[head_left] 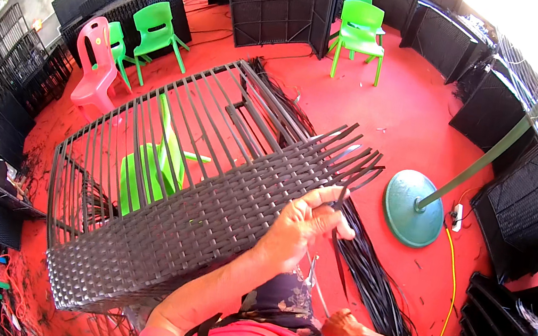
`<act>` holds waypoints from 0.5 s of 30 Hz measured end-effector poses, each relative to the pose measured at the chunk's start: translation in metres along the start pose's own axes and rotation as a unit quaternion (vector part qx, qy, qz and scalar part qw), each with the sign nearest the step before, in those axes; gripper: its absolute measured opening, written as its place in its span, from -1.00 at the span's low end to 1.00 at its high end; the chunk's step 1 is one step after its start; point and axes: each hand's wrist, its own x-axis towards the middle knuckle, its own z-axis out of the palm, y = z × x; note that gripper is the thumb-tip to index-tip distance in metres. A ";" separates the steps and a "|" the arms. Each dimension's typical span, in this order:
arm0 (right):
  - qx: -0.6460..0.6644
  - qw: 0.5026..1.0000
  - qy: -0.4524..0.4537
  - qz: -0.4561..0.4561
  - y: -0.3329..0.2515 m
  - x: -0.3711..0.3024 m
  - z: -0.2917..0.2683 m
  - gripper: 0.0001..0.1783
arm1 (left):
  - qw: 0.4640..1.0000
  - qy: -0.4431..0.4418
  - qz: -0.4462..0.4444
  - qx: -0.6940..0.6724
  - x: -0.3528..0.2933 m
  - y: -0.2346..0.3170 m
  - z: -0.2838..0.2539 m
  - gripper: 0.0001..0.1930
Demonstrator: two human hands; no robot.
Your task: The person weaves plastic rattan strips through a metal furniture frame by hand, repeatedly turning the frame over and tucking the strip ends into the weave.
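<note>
While the left hand pinches a dark flat strip between thumb and fingers, the right hand lies low by the lap, its fingers curled; a thin metal tool slants down to it, though whether it is gripped there I cannot tell. The woven panel lies across the near side of a dark frame, in front of the person and mostly to the left, with loose strip ends fanning out at its right edge beyond the left hand. As I judge it, an uneven pull on the pinched strip could twist it or drag neighbouring ends out of line, since those ends stand free and splay over one another. The hanging end could also snag in the strip bundle on the red floor just below, and the tool, so near the patterned trousers, might catch the cloth if it slipped. The left forearm and lap cover part of the panel's near edge, and its underside is out of sight. The right hand's fingertips are hidden, the tool's upper tip is too small to read, and the dark fisheye rim cuts off the surroundings.
</note>
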 end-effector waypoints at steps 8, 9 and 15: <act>-0.001 0.977 -0.179 0.113 0.011 -0.039 0.068 -0.84 | 0.993 0.110 0.040 -0.025 0.006 0.012 -0.032 -0.81; 0.012 0.980 -0.165 0.113 0.009 -0.032 0.064 -0.83 | 0.992 0.113 0.043 -0.022 0.004 0.011 -0.033 -0.81; 0.433 0.900 0.047 -0.029 0.039 0.020 -0.117 -0.79 | 0.984 0.128 0.031 0.116 -0.005 -0.006 -0.033 -0.85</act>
